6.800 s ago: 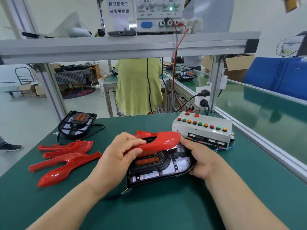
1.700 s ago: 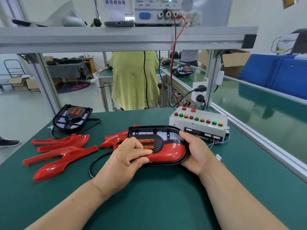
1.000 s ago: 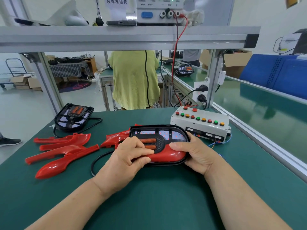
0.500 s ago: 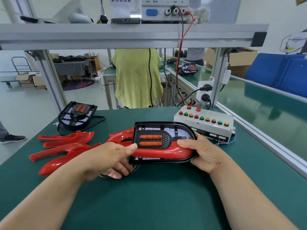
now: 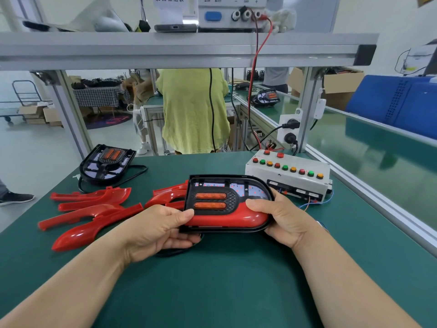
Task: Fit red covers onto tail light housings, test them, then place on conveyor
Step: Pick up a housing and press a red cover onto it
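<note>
I hold the tail light housing (image 5: 233, 200) in both hands over the middle of the green table mat (image 5: 224, 285). The red cover (image 5: 227, 218) sits seated along its near edge. My left hand (image 5: 156, 230) grips the near left corner, thumb on top and fingers curled underneath. My right hand (image 5: 286, 221) wraps the rounded right end, thumb pressed on the cover. Whether the housing's far edge touches the mat I cannot tell.

A black cable (image 5: 175, 252) loops on the mat under my left hand. Just left of the housing and partly hidden behind it lie a couple of loose covers (image 5: 168, 195), and further left a spread of spare red covers (image 5: 89, 209). A second housing (image 5: 106, 165) (bare, no cover on it) lies at the far left with its own cable.

To the far right of the housing stands the white test box (image 5: 288, 174) with its row of red, green and amber buttons, close beside my right fingers. Past it, an aluminium rail (image 5: 369, 197) edges the table, with the conveyor (image 5: 378, 157) running along the right beyond it. A red lead (image 5: 257, 67) hangs from the power supply (image 5: 227, 13) on the overhead shelf (image 5: 179, 50). Beyond the table a person in a yellow-green top (image 5: 194, 110) stands facing away.
</note>
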Tool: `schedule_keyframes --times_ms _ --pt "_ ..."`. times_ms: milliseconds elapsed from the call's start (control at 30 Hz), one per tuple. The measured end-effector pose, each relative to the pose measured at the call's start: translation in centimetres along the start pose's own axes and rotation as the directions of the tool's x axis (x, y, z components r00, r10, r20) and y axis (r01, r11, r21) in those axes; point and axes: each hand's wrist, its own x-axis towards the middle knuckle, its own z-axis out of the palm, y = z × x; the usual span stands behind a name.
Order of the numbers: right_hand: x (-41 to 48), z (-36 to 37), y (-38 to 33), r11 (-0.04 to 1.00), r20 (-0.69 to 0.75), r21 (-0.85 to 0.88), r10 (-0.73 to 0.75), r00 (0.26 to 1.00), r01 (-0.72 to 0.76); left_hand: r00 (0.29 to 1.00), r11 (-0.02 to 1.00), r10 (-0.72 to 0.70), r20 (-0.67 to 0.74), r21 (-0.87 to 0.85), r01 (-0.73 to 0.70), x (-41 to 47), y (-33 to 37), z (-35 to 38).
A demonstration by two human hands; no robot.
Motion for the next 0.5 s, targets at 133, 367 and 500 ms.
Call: schedule_keyframes --times_ms 133,367,500 --pt "0.03 0.00 0.00 1.000 -0.011 -0.007 0.007 1.000 -0.007 1.000 0.999 0.006 0.004 -0.033 -0.006 0.08 -0.16 0.07" --pt "0.08 0.03 0.15 1.000 -0.016 -0.016 0.012 1.000 -0.013 1.000 0.997 0.004 -0.030 -0.073 -0.006 0.06 -0.16 0.33" --pt "-0.03 -0.11 0.13 0.999 -0.024 -0.029 0.034 0.999 -0.035 0.999 0.999 0.011 -0.046 -0.041 -0.013 -0.09 -0.09 0.60"
